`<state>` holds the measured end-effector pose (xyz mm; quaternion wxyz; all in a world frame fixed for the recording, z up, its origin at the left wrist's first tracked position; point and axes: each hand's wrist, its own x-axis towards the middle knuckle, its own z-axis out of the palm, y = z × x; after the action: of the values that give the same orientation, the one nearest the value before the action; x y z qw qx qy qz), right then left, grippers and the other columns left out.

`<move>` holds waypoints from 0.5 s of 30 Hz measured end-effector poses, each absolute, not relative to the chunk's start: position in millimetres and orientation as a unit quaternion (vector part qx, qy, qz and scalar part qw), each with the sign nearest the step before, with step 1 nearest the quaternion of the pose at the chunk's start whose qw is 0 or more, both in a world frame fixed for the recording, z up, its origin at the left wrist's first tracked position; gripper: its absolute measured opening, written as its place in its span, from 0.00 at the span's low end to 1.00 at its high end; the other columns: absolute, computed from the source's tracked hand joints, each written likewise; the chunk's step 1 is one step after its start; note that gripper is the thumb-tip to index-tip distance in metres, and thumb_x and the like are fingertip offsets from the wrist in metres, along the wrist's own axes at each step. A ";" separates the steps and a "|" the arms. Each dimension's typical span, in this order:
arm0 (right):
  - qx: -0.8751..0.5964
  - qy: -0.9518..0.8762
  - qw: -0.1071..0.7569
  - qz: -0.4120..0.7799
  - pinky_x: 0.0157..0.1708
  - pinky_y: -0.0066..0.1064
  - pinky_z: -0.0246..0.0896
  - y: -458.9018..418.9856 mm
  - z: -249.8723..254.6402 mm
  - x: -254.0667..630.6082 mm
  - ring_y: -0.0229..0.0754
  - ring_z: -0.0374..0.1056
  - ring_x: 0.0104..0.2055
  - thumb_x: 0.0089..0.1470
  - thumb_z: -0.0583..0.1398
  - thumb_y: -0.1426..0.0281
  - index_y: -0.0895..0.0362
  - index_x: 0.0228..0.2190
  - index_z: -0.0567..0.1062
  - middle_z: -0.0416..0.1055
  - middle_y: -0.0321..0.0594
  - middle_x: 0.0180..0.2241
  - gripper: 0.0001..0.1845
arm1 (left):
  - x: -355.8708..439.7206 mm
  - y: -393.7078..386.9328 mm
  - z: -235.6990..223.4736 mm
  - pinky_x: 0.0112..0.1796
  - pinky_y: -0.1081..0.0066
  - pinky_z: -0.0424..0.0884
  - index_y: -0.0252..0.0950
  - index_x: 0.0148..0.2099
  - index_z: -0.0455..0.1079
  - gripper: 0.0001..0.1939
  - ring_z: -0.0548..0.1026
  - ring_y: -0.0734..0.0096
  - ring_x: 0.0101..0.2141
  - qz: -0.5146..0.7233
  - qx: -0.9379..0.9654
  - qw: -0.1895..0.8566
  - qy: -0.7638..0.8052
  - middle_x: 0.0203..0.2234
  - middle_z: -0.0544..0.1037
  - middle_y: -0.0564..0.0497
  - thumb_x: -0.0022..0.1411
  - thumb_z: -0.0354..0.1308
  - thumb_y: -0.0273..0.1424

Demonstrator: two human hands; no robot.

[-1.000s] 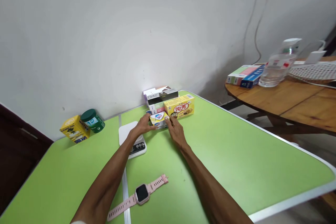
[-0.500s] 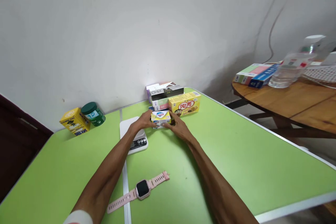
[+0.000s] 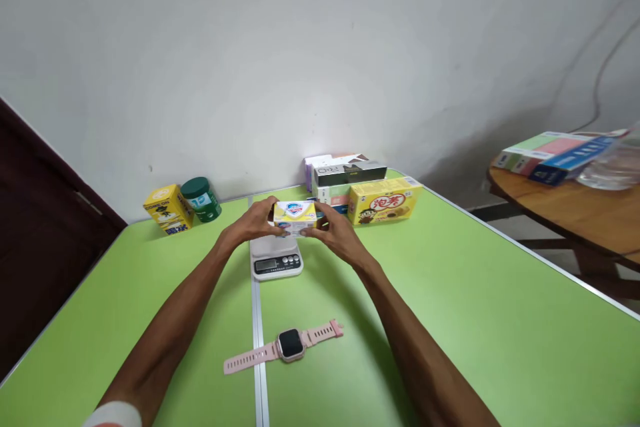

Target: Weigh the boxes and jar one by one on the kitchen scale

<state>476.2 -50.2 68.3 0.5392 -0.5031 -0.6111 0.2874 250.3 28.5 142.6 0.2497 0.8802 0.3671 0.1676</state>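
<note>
Between my two hands is a small yellow and white soap box [image 3: 295,211], gripped at its two ends. My left hand [image 3: 256,220] closes on the left end, with the thumb along the front. My right hand [image 3: 334,233] pinches the right end the same way. The box is held over the back part of a white digital kitchen scale [image 3: 278,274] and hides much of its platform. The scale's display and buttons face me. Nearer to me, a pink smartwatch [image 3: 291,344] lies flat with its strap stretched out.
Behind my right hand stand a yellow snack box [image 3: 385,203] and a black and silver carton [image 3: 350,172] on other boxes. A yellow carton [image 3: 169,210] and a green canister [image 3: 201,199] stand at the back left. A wooden table [image 3: 565,193] at the right bears boxes and a clear bottle.
Both hands have lifted the soap box and carried it left, from beside the scale to over it. My view has turned left, so the still things appear shifted to the right.
</note>
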 end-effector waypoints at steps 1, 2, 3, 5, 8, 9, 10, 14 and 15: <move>-0.497 -0.623 0.529 0.293 0.37 0.38 0.70 -45.5 70.6 465.2 0.43 0.71 0.35 0.47 0.70 0.60 0.55 0.56 0.75 0.78 0.45 0.50 0.35 | 235.9 27.6 141.2 0.35 0.68 0.70 0.37 0.45 0.67 0.28 0.75 0.65 0.34 0.173 0.873 0.251 0.381 0.35 0.79 0.53 0.45 0.74 0.38; -0.491 -0.632 0.518 0.301 0.37 0.37 0.70 -40.8 71.3 454.7 0.43 0.71 0.35 0.47 0.71 0.61 0.55 0.56 0.76 0.79 0.45 0.50 0.34 | 222.3 26.9 137.8 0.35 0.68 0.70 0.37 0.45 0.67 0.28 0.75 0.65 0.33 0.178 0.865 0.253 0.394 0.34 0.79 0.53 0.44 0.74 0.39; -0.487 -0.639 0.508 0.310 0.37 0.37 0.70 -36.3 70.7 444.9 0.43 0.71 0.35 0.46 0.71 0.62 0.56 0.55 0.76 0.79 0.45 0.49 0.34 | 210.0 26.6 132.8 0.34 0.68 0.70 0.37 0.45 0.68 0.28 0.75 0.66 0.33 0.182 0.858 0.255 0.408 0.34 0.79 0.53 0.44 0.74 0.39; -0.483 -0.649 0.490 0.324 0.37 0.37 0.71 -28.9 66.3 428.7 0.42 0.72 0.36 0.44 0.72 0.64 0.57 0.54 0.77 0.79 0.47 0.49 0.33 | 190.9 26.9 120.2 0.34 0.69 0.70 0.38 0.43 0.67 0.28 0.75 0.66 0.32 0.190 0.843 0.265 0.427 0.33 0.79 0.54 0.43 0.75 0.40; -0.487 -0.656 0.471 0.333 0.38 0.37 0.71 -22.2 57.3 415.0 0.43 0.73 0.36 0.45 0.71 0.65 0.58 0.53 0.77 0.79 0.48 0.50 0.32 | 177.1 29.2 103.5 0.35 0.68 0.72 0.38 0.43 0.68 0.30 0.76 0.65 0.34 0.207 0.825 0.297 0.434 0.33 0.79 0.54 0.42 0.76 0.41; -0.492 -0.658 0.464 0.331 0.38 0.37 0.71 -21.1 54.9 413.4 0.43 0.73 0.36 0.45 0.71 0.65 0.58 0.53 0.77 0.79 0.48 0.49 0.32 | 175.6 30.2 100.1 0.36 0.68 0.73 0.38 0.44 0.68 0.30 0.77 0.65 0.34 0.210 0.822 0.304 0.433 0.34 0.80 0.53 0.42 0.76 0.42; -0.497 -0.661 0.458 0.327 0.38 0.37 0.72 -20.6 53.0 413.3 0.43 0.73 0.36 0.46 0.71 0.64 0.58 0.54 0.77 0.79 0.48 0.50 0.32 | 175.0 31.2 98.0 0.37 0.66 0.74 0.38 0.44 0.69 0.30 0.77 0.64 0.35 0.210 0.822 0.308 0.430 0.35 0.80 0.53 0.42 0.76 0.42; -0.522 -0.664 0.434 0.314 0.40 0.41 0.73 -24.7 51.7 425.3 0.46 0.74 0.39 0.45 0.72 0.60 0.58 0.59 0.74 0.75 0.53 0.57 0.40 | 170.3 31.4 96.3 0.45 0.60 0.76 0.36 0.57 0.69 0.42 0.79 0.56 0.44 0.220 0.817 0.310 0.433 0.48 0.79 0.44 0.41 0.77 0.42; -0.531 -0.657 0.431 0.319 0.40 0.42 0.73 -27.0 52.5 430.5 0.47 0.74 0.40 0.45 0.73 0.58 0.57 0.60 0.73 0.72 0.55 0.60 0.43 | 167.3 30.5 95.7 0.46 0.58 0.76 0.36 0.62 0.66 0.48 0.78 0.55 0.46 0.227 0.809 0.319 0.439 0.52 0.77 0.41 0.40 0.78 0.42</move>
<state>430.5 -27.0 52.5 0.4308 -0.5306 -0.6566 0.3190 167.3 30.5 95.7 0.3191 0.8086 0.4392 0.2269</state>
